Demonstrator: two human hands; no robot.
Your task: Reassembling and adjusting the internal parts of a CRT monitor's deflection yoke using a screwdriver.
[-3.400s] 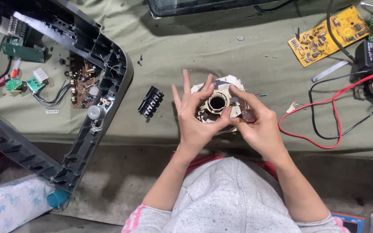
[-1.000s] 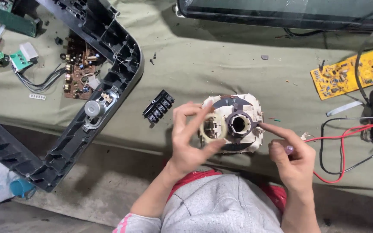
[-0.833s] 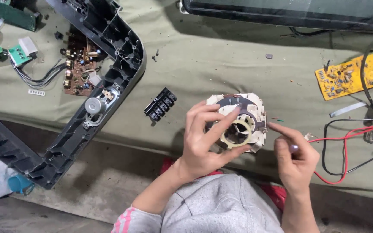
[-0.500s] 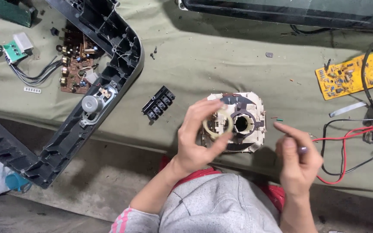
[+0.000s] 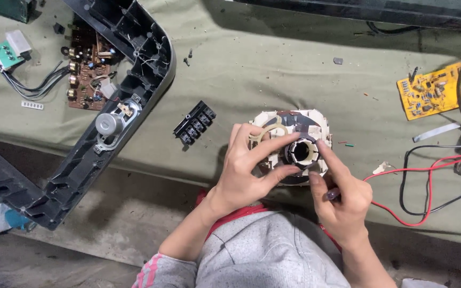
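The cream-coloured coil yoke [image 5: 294,146] is sitting on the green cloth [image 5: 273,69] at the near edge of the table, right in front of you. Your left hand [image 5: 246,173] is wrapping its left side, forefinger and thumb pinching the round collar. Your right hand [image 5: 342,194] is curling around a small dark-tipped tool [image 5: 332,193], forefinger touching the collar's right rim. A black connector block [image 5: 194,122] is lying just left; red and black wires [image 5: 428,181] are trailing to the right.
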